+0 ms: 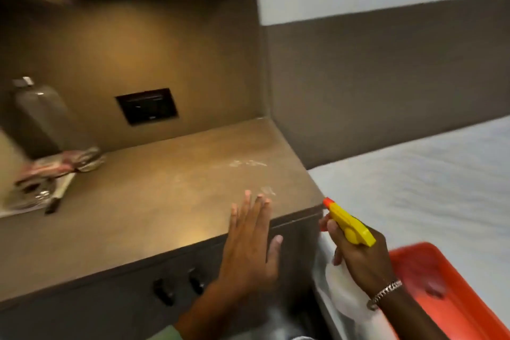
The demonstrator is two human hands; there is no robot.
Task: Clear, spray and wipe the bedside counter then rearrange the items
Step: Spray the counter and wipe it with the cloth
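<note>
The brown bedside counter [154, 196] fills the left and middle of the view, with pale wet spray marks [248, 163] near its right end. My right hand [358, 259] grips a spray bottle [349, 225] with a yellow trigger head and orange nozzle, which points at the counter's right front corner. My left hand [248, 240] hovers flat and open over the counter's front edge, fingers spread, holding nothing. At the counter's left end lie a blurred pink and silver bundle [60, 164], a black pen [53, 203] and a grey bottle [41, 110].
A white bed [427, 188] lies to the right, with a red tray [452, 292] on it near my right wrist. A black wall socket panel [146, 106] sits in the alcove's back wall. Dark knobs [179, 284] are on the cabinet front below.
</note>
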